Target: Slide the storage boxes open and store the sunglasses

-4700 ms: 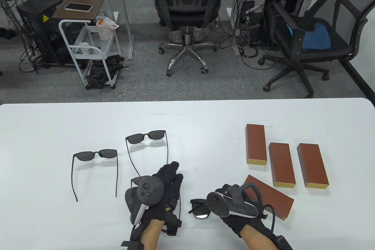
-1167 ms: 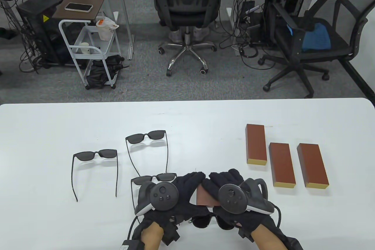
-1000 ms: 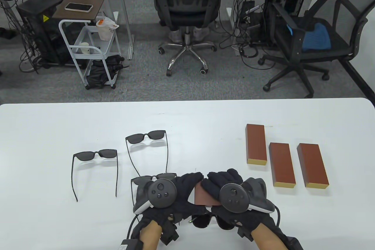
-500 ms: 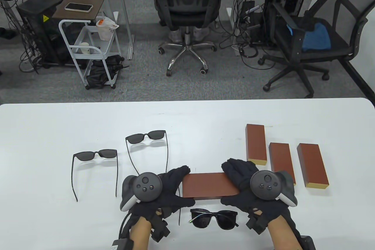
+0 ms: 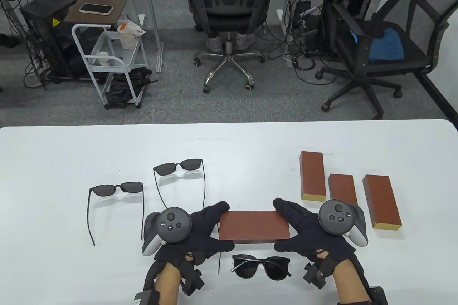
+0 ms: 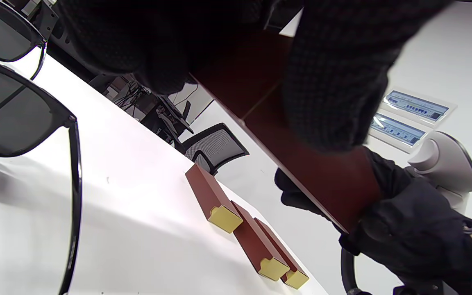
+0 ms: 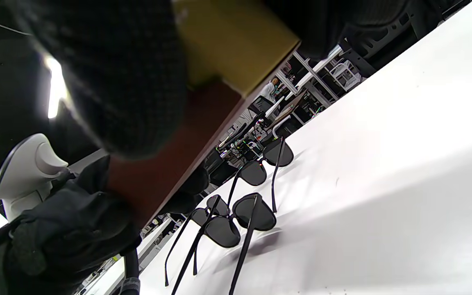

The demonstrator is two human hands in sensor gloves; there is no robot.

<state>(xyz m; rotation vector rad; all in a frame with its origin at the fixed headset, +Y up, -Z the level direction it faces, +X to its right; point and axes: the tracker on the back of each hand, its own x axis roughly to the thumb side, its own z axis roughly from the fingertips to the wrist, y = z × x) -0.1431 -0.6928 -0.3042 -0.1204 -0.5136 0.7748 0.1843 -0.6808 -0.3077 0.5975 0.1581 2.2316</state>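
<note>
Both hands hold one brown storage box [image 5: 254, 225] level and crosswise, a little above the table. My left hand [image 5: 224, 226] grips its left end and my right hand [image 5: 283, 225] grips its right end. In the right wrist view the box's yellow end [image 7: 228, 37] sits under my right fingers. In the left wrist view the brown box [image 6: 314, 168] runs across to the right hand [image 6: 416, 229]. A folded pair of sunglasses [image 5: 261, 265] lies on the table just in front of the box.
Three more brown boxes [image 5: 313, 175] [image 5: 342, 190] [image 5: 381, 202] lie side by side at the right, yellow ends toward me. Two open pairs of sunglasses [image 5: 116, 190] [image 5: 179, 167] lie left of centre. A third pair is mostly hidden under my left hand.
The box was brought from the right, turned crosswise and raised over the folded sunglasses. My hands have spread from its middle out to its two ends.
</note>
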